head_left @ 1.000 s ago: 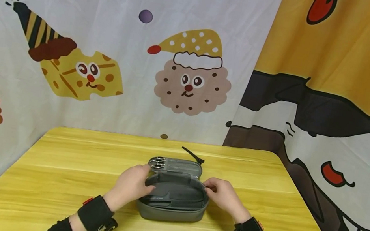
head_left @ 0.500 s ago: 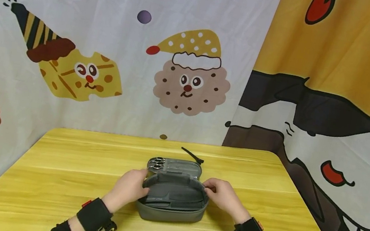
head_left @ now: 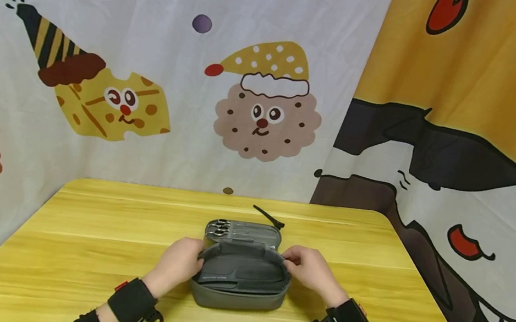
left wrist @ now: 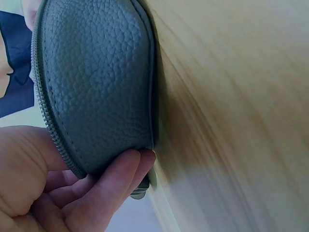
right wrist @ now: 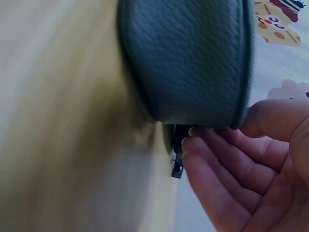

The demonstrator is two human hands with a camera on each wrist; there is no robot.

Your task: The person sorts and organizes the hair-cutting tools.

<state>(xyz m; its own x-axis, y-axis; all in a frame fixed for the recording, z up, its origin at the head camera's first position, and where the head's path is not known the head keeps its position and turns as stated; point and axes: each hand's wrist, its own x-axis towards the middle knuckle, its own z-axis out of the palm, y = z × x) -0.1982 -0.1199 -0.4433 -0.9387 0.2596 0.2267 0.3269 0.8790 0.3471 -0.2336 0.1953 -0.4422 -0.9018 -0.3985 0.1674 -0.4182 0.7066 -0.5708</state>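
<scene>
A: Where is the case (head_left: 237,301), and what is around it?

B: It sits on the table (head_left: 129,219) in front of you, between your hands, with its lid (head_left: 266,237) folded back away from you. Scissors (head_left: 219,227) show at the left end of the lid, and a slim black clip (head_left: 276,222) lies just beyond it.

A: How are you gripping it?

B: Your left hand (head_left: 180,263) pinches the left end, thumb at the rim and fingers curled on the outside. Your right hand (head_left: 311,272) pinches the far right corner in the same way. How hard you press, I cannot tell.

A: What makes for a good hold here?

B: You seem to be steadying the case by its ends, so match the force on both sides and leave the base flat. Press lightly beside the zip (left wrist: 46,106): those soft walls would probably buckle under a hard squeeze.
</scene>
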